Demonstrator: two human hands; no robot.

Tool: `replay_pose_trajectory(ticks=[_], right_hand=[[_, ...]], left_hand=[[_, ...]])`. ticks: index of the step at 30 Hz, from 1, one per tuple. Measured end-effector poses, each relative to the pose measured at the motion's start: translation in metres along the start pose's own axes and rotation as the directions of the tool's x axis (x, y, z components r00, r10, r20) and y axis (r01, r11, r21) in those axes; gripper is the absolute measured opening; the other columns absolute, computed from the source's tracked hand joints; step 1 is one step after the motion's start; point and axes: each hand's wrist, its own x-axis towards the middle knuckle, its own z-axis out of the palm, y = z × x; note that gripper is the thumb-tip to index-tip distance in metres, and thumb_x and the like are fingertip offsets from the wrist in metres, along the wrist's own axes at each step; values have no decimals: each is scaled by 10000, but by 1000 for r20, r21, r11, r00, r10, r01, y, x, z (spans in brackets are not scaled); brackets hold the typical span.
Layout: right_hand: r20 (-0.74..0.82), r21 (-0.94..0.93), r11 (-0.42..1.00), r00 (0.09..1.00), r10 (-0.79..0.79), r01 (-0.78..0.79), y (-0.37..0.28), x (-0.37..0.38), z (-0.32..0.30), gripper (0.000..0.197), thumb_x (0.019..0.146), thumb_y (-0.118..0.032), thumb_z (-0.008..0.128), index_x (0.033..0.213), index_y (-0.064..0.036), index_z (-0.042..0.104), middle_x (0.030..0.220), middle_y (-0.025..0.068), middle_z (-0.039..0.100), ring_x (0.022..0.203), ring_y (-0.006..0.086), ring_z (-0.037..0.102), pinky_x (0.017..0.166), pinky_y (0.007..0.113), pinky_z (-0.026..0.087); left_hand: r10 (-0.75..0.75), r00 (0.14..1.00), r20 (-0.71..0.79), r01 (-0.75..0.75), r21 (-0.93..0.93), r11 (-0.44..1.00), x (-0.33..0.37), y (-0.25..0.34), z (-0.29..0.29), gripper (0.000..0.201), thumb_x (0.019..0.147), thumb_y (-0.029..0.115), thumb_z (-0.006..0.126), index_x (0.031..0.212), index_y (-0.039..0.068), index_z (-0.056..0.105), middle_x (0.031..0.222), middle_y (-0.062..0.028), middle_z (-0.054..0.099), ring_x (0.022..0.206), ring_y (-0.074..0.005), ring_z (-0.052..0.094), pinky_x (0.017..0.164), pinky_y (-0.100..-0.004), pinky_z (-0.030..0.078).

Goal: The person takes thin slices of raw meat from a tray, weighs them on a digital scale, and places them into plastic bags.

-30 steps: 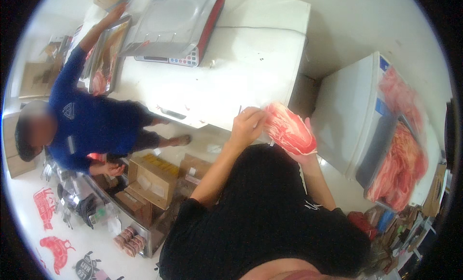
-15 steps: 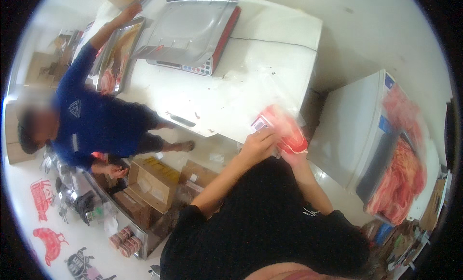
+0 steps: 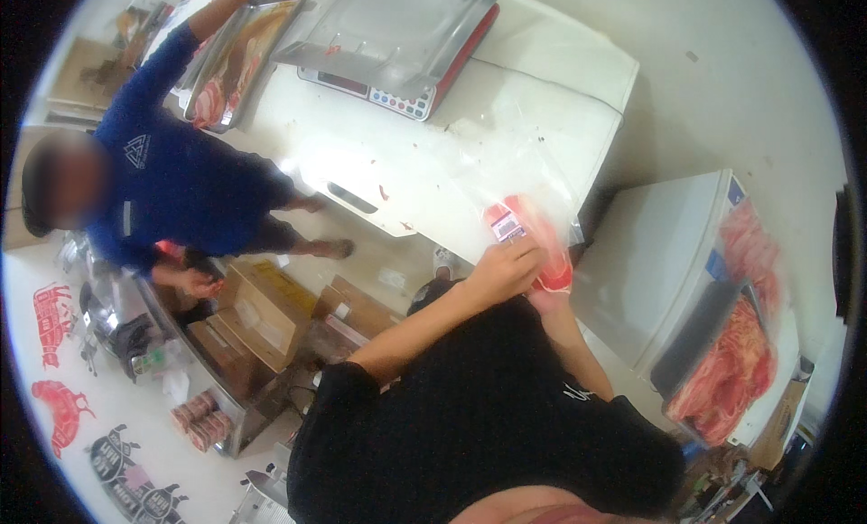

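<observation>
A long cut of red meat with a pale fat edge (image 3: 549,240) lies in a clear plastic bag (image 3: 553,176) in front of my body, near the table's edge. The loose end of the bag spreads away from me. A small white and purple label (image 3: 506,224) shows on the meat's left side. My left hand (image 3: 508,269) is closed, its fingertips pinched against the bagged meat just below the label. From beneath, my right hand (image 3: 548,301) grips the near end of the meat; most of its fingers are hidden under it.
A metal-topped scale (image 3: 388,37) stands on the white table (image 3: 352,145), beside a meat tray (image 3: 214,118). At right, a white appliance (image 3: 641,262) bears a tray of meat (image 3: 731,366). A person in navy (image 3: 190,190) stands at left, near open cardboard boxes (image 3: 262,321).
My view has shifted, so the table and scale sit farther right. Both hands still hold the bagged meat, and its label shows more clearly. The person's arm still reaches toward the table's far end.
</observation>
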Motion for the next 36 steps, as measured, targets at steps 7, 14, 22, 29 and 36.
replay_pose_trajectory(ticks=[7, 14, 22, 29, 36], right_hand=[[196, 100, 992, 979, 49, -70, 6, 64, 61, 543, 1108, -319, 376, 1589, -69, 359, 1578, 154, 459, 1397, 290, 497, 1200, 431, 381], [225, 163, 976, 968, 107, -146, 16, 89, 92, 545, 1114, -296, 388, 1580, -17, 347, 1569, 157, 466, 1399, 278, 493, 1206, 424, 373], [160, 151, 969, 972, 171, -196, 18, 92, 77, 606, 1089, -377, 439, 1587, -40, 359, 1618, 156, 405, 1446, 275, 440, 1222, 463, 351], [4, -76, 984, 987, 163, -163, -3, 46, 54, 740, 1011, -419, 573, 1606, -49, 334, 1632, 145, 388, 1421, 268, 458, 1210, 439, 361], [-254, -417, 869, 952, 171, -267, -5, 46, 24, 639, 1036, -327, 573, 1576, -47, 377, 1575, 141, 453, 1363, 248, 515, 1141, 414, 429]], left_hand=[[-8, 1000, -1, 8, 4, 1000, -4, -1, -3, 174, 790, 45, 778, 947, 45, 703, 942, -101, 695, 823, -281, 711, 679, -377, 594], [-3, 995, -98, 2, -11, 1000, 10, -35, -36, 174, 794, 62, 778, 960, 60, 726, 969, -121, 705, 839, -316, 681, 718, -406, 558], [-243, 957, -155, 282, 322, 904, 19, -140, -65, 205, 876, 211, 747, 1074, 207, 801, 1225, -58, 613, 1207, -339, 507, 1004, -521, 360], [-199, 963, -183, 249, 311, 917, 13, -124, -53, 218, 854, 240, 775, 1051, 148, 766, 1167, -83, 638, 1125, -324, 578, 941, -492, 430], [44, 953, 299, -28, -58, 998, 6, -16, -23, 284, 861, 232, 763, 1074, 71, 664, 959, -129, 702, 869, -339, 695, 720, -456, 561]])
